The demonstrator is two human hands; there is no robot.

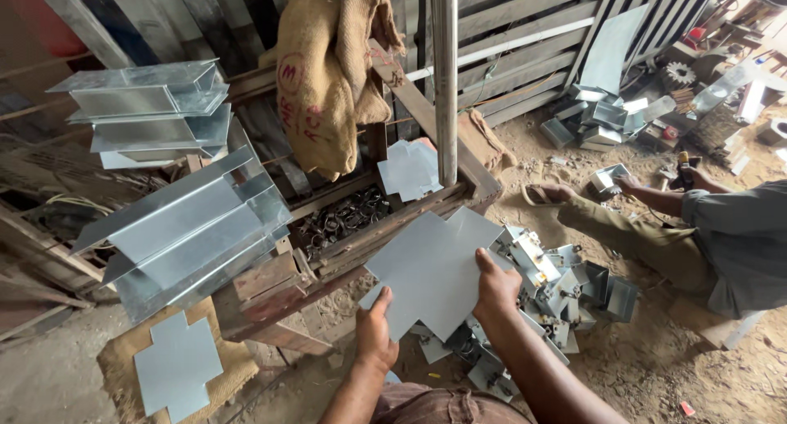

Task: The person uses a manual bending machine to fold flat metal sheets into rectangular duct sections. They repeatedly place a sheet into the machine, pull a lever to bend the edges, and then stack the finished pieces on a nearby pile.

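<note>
The cross-shaped metal sheet (430,272) is held flat between 2 hands, above a heap of small folded metal boxes (557,281). The right hand (494,289) clasps its right edge; the left hand (375,334) pinches its lower-left corner.

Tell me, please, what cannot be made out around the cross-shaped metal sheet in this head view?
- Left hand and right hand: palms hidden behind the cross-shaped metal sheet.
- Pile of folded metal boxes: partly covered by sheet and right forearm.
- Seated co-worker: cut off by right edge.
</note>
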